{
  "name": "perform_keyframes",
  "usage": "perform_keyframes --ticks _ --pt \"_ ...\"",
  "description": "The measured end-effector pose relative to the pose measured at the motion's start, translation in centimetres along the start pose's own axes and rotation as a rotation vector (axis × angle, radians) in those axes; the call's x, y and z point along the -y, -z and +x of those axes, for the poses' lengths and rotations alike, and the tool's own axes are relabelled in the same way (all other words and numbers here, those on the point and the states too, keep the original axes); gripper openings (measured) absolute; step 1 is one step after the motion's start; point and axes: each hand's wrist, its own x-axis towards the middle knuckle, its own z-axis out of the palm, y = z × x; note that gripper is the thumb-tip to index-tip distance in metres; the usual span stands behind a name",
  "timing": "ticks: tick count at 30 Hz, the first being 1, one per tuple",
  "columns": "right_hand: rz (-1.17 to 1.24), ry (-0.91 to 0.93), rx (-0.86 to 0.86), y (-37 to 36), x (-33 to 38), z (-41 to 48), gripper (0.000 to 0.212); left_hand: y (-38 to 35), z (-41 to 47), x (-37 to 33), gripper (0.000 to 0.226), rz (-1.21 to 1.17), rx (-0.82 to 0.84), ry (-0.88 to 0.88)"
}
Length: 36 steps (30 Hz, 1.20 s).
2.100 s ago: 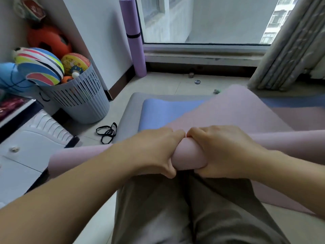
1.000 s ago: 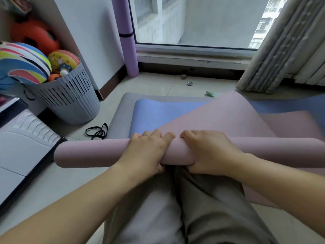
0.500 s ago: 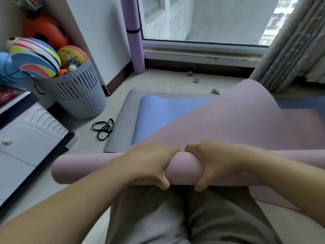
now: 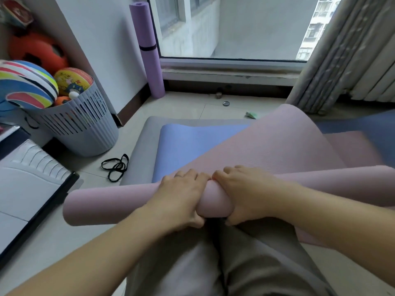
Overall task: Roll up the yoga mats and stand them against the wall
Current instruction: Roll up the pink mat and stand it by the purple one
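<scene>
A pink yoga mat lies partly rolled across my lap, its loose end rising away toward the window. My left hand and my right hand grip the roll side by side at its middle, fingers curled over the top. Under it lie a blue mat and a grey mat, both flat on the floor. A purple mat, rolled and strapped, stands upright in the corner against the wall by the window.
A grey slotted basket full of balls stands at the left wall. Black elastic straps lie on the tiles beside the grey mat. A white case sits at the near left. Curtains hang at the right.
Both hands have turned forward over the roll, fingers now on top. The pink roll has shifted a little away from me and the view has tilted.
</scene>
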Motion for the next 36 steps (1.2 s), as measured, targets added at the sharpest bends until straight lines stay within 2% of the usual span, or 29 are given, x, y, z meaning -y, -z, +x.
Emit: perform_keyframes --ticks 2,4,6,8,10,12,13,16,18,21,24,26,28,33,36 --pt "-0.131 -0.022 -0.124 -0.8 0.9 -0.7 0.085 0.8 0.7 1.2 0.074 -0.146 0.093 -0.035" --pt "-0.141 -0.015 -0.199 -1.6 1.4 -1.0 0.076 1.5 1.2 1.9 0.068 -0.288 0.187 -0.058" --pt "-0.062 -0.038 -0.189 -1.2 0.9 -0.7 0.064 1.6 1.6 2.1 0.067 -0.315 0.208 -0.047" --pt "0.0 -0.034 -0.088 -0.1 0.2 0.5 0.058 0.9 1.3 1.8 0.074 -0.176 0.106 0.007" --pt "0.061 -0.042 0.037 1.0 -0.7 1.9 0.064 -0.2 0.8 1.1 0.086 0.079 -0.054 0.022" --pt "0.091 -0.051 0.121 1.6 -1.1 2.9 0.074 -0.8 0.5 0.7 0.091 0.14 -0.146 0.032" --pt "0.082 -0.055 0.111 1.5 -1.2 3.0 0.077 -0.8 0.6 0.8 0.09 0.132 -0.171 0.037" --pt "-0.067 -0.062 -0.094 1.5 -1.2 1.8 0.079 -0.2 1.1 2.4 0.086 0.095 -0.282 0.035" --pt "-0.118 -0.065 -0.246 2.3 -1.5 1.2 0.067 0.7 1.5 3.6 0.083 0.107 -0.356 0.01" --pt "-0.096 -0.089 -0.427 4.5 -1.9 1.8 0.058 2.8 2.0 5.2 0.078 0.128 -0.537 0.035" --pt "-0.037 -0.07 -0.592 6.0 -1.9 2.5 0.064 6.0 1.3 5.8 0.053 0.202 -0.735 0.029" --pt "0.026 -0.045 -0.637 6.2 -1.6 2.7 0.068 7.4 0.3 5.9 0.044 0.249 -0.802 0.044" --pt "0.057 -0.027 -0.581 6.3 -1.0 2.7 0.069 8.1 -0.8 5.8 0.046 0.278 -0.751 0.047" --pt "0.015 0.059 -0.241 5.5 -0.1 1.9 0.062 5.3 -3.0 4.3 0.074 0.203 -0.276 0.114" --pt "0.073 0.097 0.012 3.5 0.5 1.4 0.066 2.4 -3.9 2.9 0.08 0.088 -0.097 0.1"
